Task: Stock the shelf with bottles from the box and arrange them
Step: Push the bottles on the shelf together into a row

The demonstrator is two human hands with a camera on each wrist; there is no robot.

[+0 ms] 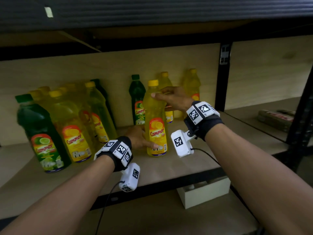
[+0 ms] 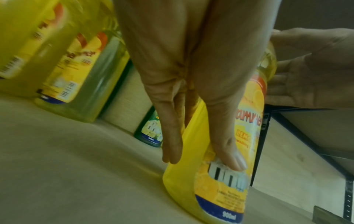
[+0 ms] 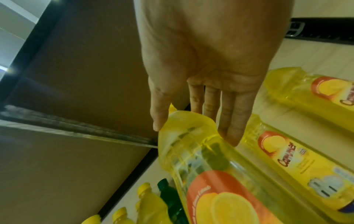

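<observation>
Your two hands steady one yellow bottle (image 1: pixel 156 119) that stands upright on the shelf (image 1: pixel 177 163), label facing you. Take this bottle as the landmark. Your left hand (image 1: pixel 138 139) holds its base: in the left wrist view the thumb presses the lower label while the fingers (image 2: pixel 170 136) lie together along the far side, clamping the bottle low down. Your right hand (image 1: pixel 172 99) meets the shoulder just below the yellow cap (image 1: pixel 153 82); in the right wrist view the thumb and the nearly straight fingers (image 3: pixel 232 121) bracket the neck from either side. This low-and-high hold probably serves to turn or slide a tall, narrow bottle without tipping it.

Behind the landmark stand a green bottle (image 1: pixel 137 100) and two more yellow bottles (image 1: pixel 192 89), against the back panel. To the left of the landmark, well apart from it, a tight group of yellow bottles is fronted by a large green bottle (image 1: pixel 40 133). The gap between suggests the landmark is being set as the front of a new row. Below the shelf edge, right of the landmark, a white box (image 1: pixel 204 194) rests on the lower level; its contents cannot be made out.
</observation>
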